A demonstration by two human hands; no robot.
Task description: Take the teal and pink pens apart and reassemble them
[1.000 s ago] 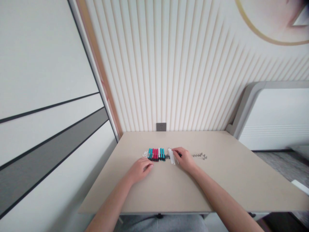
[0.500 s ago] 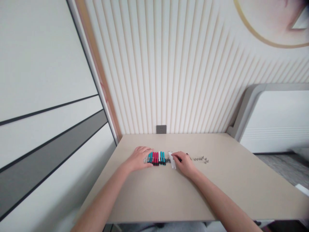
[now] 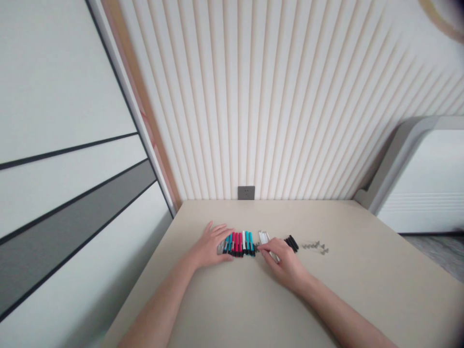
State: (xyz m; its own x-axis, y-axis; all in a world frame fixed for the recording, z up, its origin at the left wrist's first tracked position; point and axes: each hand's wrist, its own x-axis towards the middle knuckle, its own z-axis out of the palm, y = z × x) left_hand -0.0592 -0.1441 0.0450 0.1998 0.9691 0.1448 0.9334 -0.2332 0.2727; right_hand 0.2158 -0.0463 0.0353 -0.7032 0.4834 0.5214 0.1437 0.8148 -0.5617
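Note:
A row of pen-like barrels [image 3: 239, 243] in blue, red and white, with dark lower ends, lies side by side on the table. My left hand [image 3: 211, 247] rests at the row's left end, thumb and fingers spread apart along its two sides. My right hand [image 3: 286, 263] is closed in a pinch, its fingertips by the small dark grey pieces [image 3: 257, 245] right of the row. Whatever those fingertips may hold is too small to make out. Thin white sticks [image 3: 264, 237] lie beneath the right hand, partly covered by it.
Several short black sticks [image 3: 291, 243] lie beyond the right hand. Farther right, small grey pieces [image 3: 316, 246] are scattered on the beige table [image 3: 232, 304]. A dark socket [image 3: 246, 193] sits on the ribbed wall behind; a white cabinet [image 3: 72, 96] stands at the left.
The right hand has shifted from the white sticks towards the small dark pieces, uncovering the black sticks. My left hand stays at the row. The camera view has turned slightly left.

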